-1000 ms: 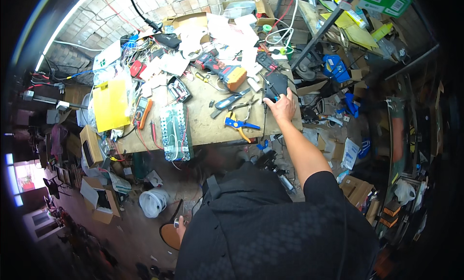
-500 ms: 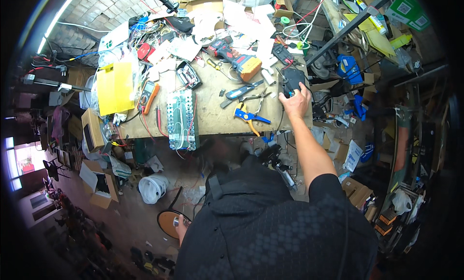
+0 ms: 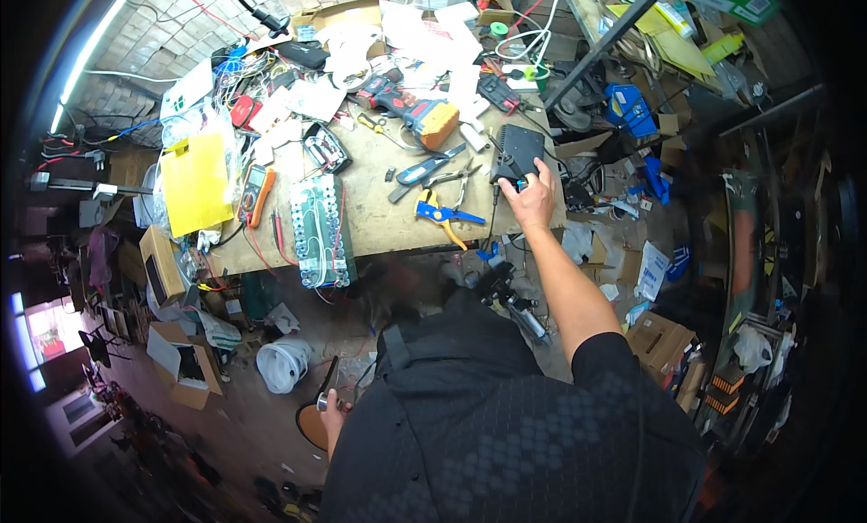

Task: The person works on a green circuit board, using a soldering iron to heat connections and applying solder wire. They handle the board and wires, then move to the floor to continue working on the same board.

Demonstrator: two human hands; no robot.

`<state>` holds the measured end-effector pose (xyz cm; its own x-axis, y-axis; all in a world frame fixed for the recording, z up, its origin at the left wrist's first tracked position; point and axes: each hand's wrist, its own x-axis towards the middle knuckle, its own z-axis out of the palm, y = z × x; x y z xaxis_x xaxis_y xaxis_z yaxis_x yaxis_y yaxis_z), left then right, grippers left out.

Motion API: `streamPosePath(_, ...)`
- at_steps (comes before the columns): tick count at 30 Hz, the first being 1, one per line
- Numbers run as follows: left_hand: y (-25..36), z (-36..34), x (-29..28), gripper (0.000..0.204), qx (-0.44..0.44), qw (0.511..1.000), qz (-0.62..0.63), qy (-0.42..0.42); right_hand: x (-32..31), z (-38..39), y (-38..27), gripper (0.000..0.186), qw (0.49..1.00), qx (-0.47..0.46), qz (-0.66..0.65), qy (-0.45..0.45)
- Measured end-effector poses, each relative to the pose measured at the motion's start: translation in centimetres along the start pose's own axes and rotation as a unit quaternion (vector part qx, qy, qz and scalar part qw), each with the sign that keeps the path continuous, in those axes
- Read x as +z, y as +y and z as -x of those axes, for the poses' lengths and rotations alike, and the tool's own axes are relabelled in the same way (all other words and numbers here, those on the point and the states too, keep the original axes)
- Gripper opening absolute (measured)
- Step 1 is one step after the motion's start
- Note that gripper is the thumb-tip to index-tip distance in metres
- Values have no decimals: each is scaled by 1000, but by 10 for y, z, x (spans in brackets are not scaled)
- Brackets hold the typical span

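My right hand [image 3: 528,196] grips the lower edge of a black box-shaped device [image 3: 521,144] with a cable at the bench's right end, thumb and fingers bent round it. Low beside my body, my left hand [image 3: 332,413] is closed on a small silver object [image 3: 322,402], near a round brown stool seat [image 3: 309,424]. Left of the device lie blue-and-yellow wire strippers [image 3: 442,216], pliers [image 3: 452,176] and a blue-grey tool [image 3: 415,171]. A cordless drill [image 3: 411,112], an orange multimeter [image 3: 256,193] and a long battery pack [image 3: 316,234] are also on the bench.
The cluttered bench [image 3: 379,234] holds papers, wires and a yellow sheet [image 3: 194,180]. At right are a metal frame [image 3: 601,53], blue plastic bins [image 3: 629,109] and cardboard boxes [image 3: 659,342]. A white bucket [image 3: 282,365] and an open carton [image 3: 185,365] sit on the floor.
The view swung left, then back right. My right hand stays on the black device. My left hand has risen slightly beside the stool, still closed on the silver object.
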<state>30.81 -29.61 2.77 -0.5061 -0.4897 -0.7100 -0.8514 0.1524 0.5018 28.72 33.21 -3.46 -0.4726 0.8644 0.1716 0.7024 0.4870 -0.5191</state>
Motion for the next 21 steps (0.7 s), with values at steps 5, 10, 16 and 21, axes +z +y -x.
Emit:
streamPosePath(5,-24,-30,-7,32,51,998,28,-10,-27,12,25,42,992,19,-121,43)
streamPosePath(10,-5,-19,7,34,-22,1000,0,-9,-69,49,64,42,987,65,-132,-67)
streamPosePath(16,-24,-29,14,35,43,999,4,-19,-89,90,69,53,977,131,-121,-121)
streamPosePath(21,15,8,23,35,-17,990,109,-86,-88,116,52,46,965,103,-141,-196)
